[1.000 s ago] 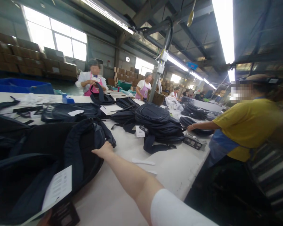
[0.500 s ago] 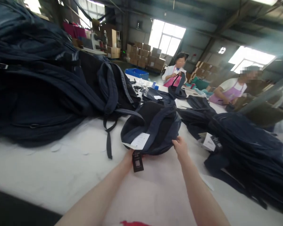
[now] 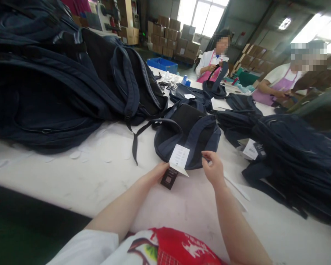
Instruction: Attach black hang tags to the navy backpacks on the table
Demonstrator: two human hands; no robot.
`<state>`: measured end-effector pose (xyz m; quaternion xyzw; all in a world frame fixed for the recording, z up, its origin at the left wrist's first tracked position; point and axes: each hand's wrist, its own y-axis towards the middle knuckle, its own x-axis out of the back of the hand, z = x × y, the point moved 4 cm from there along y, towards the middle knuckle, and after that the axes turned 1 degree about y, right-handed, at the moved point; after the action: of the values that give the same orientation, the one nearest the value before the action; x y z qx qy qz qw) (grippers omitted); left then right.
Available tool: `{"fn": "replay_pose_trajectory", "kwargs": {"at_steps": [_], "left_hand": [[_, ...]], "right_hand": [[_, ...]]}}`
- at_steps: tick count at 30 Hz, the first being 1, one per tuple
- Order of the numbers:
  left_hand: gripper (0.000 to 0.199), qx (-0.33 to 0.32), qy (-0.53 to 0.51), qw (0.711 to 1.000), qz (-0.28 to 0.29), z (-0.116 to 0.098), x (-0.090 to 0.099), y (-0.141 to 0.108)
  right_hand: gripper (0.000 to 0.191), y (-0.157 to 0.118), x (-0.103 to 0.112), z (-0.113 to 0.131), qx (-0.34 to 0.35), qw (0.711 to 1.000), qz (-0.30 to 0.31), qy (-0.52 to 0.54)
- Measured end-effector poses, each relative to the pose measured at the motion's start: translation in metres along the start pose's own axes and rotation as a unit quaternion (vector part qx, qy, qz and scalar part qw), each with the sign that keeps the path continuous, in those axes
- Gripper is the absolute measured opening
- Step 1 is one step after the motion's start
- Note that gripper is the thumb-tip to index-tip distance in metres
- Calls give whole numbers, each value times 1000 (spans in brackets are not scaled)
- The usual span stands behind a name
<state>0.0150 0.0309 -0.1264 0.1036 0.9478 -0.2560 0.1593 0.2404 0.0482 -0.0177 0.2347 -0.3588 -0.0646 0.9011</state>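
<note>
A small navy backpack (image 3: 193, 127) lies on the white table with its black back panel and shoulder straps upward. White and black hang tags hang at its near edge: a white printed card (image 3: 180, 155) and a black tag (image 3: 168, 179). My left hand (image 3: 160, 170) is closed at the tags, its fingers partly hidden behind them. At the backpack's lower right edge, my right hand (image 3: 214, 169) is closed in a pinch, with a small dark piece between thumb and fingers; I cannot make out what it is.
A large pile of navy backpacks (image 3: 49, 92) fills the left side. More backpacks (image 3: 298, 151) lie at the right, one with tags. Beyond stand a blue bin (image 3: 162, 65), a small blue box (image 3: 185, 81) and two people in pink aprons. Stacked cartons (image 3: 171, 36) line the back.
My view has tilted downward. The white card now stands more upright with its print facing me. My right hand has shifted from gripping the backpack's side to a pinch at its lower edge.
</note>
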Motion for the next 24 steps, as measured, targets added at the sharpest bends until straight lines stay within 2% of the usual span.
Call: {"fn": "replay_pose_trajectory", "kwargs": {"at_steps": [3,5,7,9,10,13,15,17,20,22,24], "left_hand": [[34,-8,-2,999,31,-5,-6,-7],[34,-13,2,999,45,-8,-9,-11],[32,-24,19,998,49,-13,-10,-16],[30,-43,62,995,58,-20,-11,-23],[29,-53,90,992,71,-24,-11,-27],[29,-62,187,973,122,-30,-13,-38],[25,-47,257,956,129,-30,-14,-43],[21,-47,316,938,135,-27,-15,-46],[18,-89,366,911,166,-26,-18,-48],[19,-113,397,895,169,-26,-13,-46],[23,-123,431,885,124,-30,1,-39]], "right_hand": [[52,-12,-19,35,89,977,191,17],[61,-20,-32,49,127,953,274,7],[45,-22,-40,54,132,953,273,-1],[24,-17,-40,54,105,968,228,10],[20,-14,-38,54,85,973,212,29],[29,-5,-28,54,43,966,227,120],[35,3,-23,52,25,953,247,172],[32,14,-21,41,-27,956,216,198],[33,33,-24,6,-148,968,97,181],[48,43,-21,-19,-193,971,1,144],[70,47,-14,-44,-246,954,-106,139]]}}
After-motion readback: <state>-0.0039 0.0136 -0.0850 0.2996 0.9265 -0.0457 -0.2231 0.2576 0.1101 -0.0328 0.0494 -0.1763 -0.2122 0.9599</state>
